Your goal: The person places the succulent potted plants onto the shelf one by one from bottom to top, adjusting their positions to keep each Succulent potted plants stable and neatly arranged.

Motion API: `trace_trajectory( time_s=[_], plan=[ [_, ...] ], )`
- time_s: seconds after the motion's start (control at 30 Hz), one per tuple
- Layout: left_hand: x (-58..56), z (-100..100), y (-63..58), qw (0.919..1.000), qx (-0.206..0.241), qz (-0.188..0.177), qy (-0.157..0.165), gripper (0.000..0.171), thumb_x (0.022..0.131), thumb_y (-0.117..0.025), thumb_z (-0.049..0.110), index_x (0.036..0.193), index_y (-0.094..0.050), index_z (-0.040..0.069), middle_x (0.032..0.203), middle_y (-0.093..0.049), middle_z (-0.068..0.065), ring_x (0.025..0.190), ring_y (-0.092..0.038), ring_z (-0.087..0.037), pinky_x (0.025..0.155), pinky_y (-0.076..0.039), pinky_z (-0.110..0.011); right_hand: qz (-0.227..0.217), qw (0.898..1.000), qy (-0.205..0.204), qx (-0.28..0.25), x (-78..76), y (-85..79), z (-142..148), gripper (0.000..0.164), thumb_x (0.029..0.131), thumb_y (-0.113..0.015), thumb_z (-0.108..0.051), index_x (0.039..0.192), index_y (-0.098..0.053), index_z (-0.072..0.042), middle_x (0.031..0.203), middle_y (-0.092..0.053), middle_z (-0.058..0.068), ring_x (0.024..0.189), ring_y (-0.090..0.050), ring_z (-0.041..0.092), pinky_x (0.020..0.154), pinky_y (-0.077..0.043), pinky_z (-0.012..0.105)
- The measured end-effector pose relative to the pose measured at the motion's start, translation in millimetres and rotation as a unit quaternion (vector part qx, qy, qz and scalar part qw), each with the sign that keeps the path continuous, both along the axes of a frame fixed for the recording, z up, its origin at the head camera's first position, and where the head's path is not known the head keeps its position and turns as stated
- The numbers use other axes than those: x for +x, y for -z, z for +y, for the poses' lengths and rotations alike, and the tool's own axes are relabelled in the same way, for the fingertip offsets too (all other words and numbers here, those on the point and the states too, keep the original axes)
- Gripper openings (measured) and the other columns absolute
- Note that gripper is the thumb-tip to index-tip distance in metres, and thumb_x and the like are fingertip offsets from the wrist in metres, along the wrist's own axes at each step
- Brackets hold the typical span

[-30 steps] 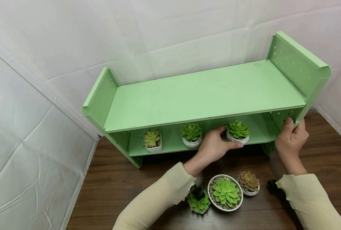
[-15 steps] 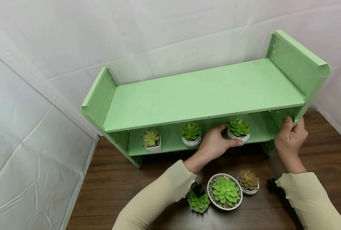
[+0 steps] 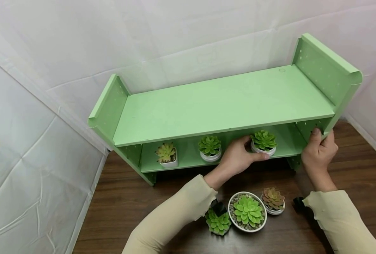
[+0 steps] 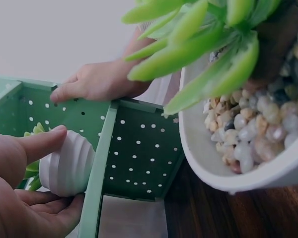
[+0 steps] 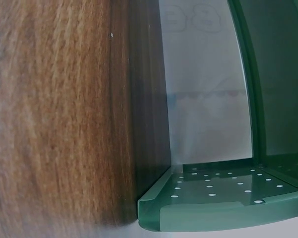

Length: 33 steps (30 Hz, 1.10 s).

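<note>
A green two-tier shelf (image 3: pixel 221 102) stands on the dark wooden table. On its lower board, toward the right, my left hand (image 3: pixel 237 155) holds a succulent in a round white pot (image 3: pixel 263 151), thumb across the front. The left wrist view shows the ribbed white pot (image 4: pixel 68 163) between thumb and fingers, right at the board's edge. My right hand (image 3: pixel 319 150) grips the front edge of the shelf's perforated right side panel, thumb on the inner face. The right wrist view shows the green side panel (image 5: pixel 223 191) without the hand.
Left along the lower board sit another succulent in a round white pot (image 3: pixel 210 155) and a yellowish succulent in a square pot (image 3: pixel 168 155). In front on the table are a large pebble-filled bowl (image 3: pixel 247 211), a reddish succulent (image 3: pixel 273 199) and a green succulent (image 3: pixel 218 223). White sheeting (image 3: pixel 188 38) hangs behind.
Over the last second my left hand and the potted succulent have shifted slightly right along the lower board. My right hand keeps its hold on the side panel.
</note>
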<state>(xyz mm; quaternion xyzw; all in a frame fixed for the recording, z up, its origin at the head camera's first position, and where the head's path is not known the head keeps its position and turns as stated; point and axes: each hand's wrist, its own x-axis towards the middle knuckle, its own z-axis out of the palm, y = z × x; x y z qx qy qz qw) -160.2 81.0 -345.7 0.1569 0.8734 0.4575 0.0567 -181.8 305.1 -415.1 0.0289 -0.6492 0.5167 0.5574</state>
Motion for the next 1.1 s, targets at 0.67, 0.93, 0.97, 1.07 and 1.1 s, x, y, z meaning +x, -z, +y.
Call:
trace_trajectory(
  time_s=[0.67, 0.93, 0.97, 1.07, 1.1],
  plan=[
    [13.4, -18, 2.9, 0.9969, 0.075, 0.015, 0.016, 0.074, 0.073, -0.075, 0.041, 0.137, -0.043, 0.020, 0.126, -0.052, 0.008, 0.110, -0.050, -0.006, 0.084, -0.043, -0.019, -0.010, 1.000, 0.021, 0.002, 0.0, 1.4, 0, 0.022, 0.094, -0.051, -0.014, 0.109, -0.065, -0.006, 0.080, -0.065, 0.016, 0.076, -0.061, 0.007, 0.069, -0.042, 0.014],
    [27.5, -27, -3.3, 0.9974, 0.070, -0.004, 0.020, 0.080, 0.073, -0.073, 0.046, 0.140, -0.038, 0.022, 0.133, -0.046, 0.009, 0.114, -0.048, -0.008, 0.080, -0.045, -0.019, -0.007, 1.000, 0.018, -0.004, -0.7, 1.2, 0, 0.022, 0.094, -0.050, -0.011, 0.108, -0.065, -0.005, 0.068, -0.059, 0.005, 0.072, -0.059, 0.008, 0.069, -0.042, 0.015],
    [28.8, -28, -3.8, 0.9974, 0.069, -0.004, 0.023, 0.080, 0.073, -0.073, 0.047, 0.140, -0.038, 0.021, 0.133, -0.045, 0.010, 0.115, -0.047, -0.008, 0.078, -0.046, -0.019, -0.008, 1.000, 0.019, -0.004, -0.6, 1.2, -1, 0.022, 0.094, -0.050, -0.011, 0.108, -0.065, -0.005, 0.067, -0.059, 0.003, 0.072, -0.059, 0.008, 0.069, -0.042, 0.014],
    [32.8, -30, -4.6, 0.9975, 0.065, 0.000, 0.028, 0.080, 0.073, -0.072, 0.048, 0.140, -0.039, 0.020, 0.132, -0.045, 0.011, 0.114, -0.047, -0.008, 0.080, -0.045, -0.019, -0.010, 1.000, 0.019, -0.003, -0.4, 1.1, -1, 0.022, 0.094, -0.050, -0.012, 0.108, -0.065, -0.005, 0.063, -0.055, -0.003, 0.069, -0.057, 0.006, 0.067, -0.041, 0.014],
    [34.1, -30, -4.4, 0.9974, 0.066, 0.000, 0.030, 0.080, 0.073, -0.072, 0.049, 0.140, -0.039, 0.020, 0.132, -0.046, 0.011, 0.114, -0.047, -0.008, 0.081, -0.045, -0.019, -0.011, 1.000, 0.019, -0.003, -0.3, 1.0, -1, 0.022, 0.094, -0.050, -0.012, 0.108, -0.065, -0.005, 0.062, -0.053, -0.005, 0.067, -0.055, 0.005, 0.067, -0.040, 0.014]
  ],
)
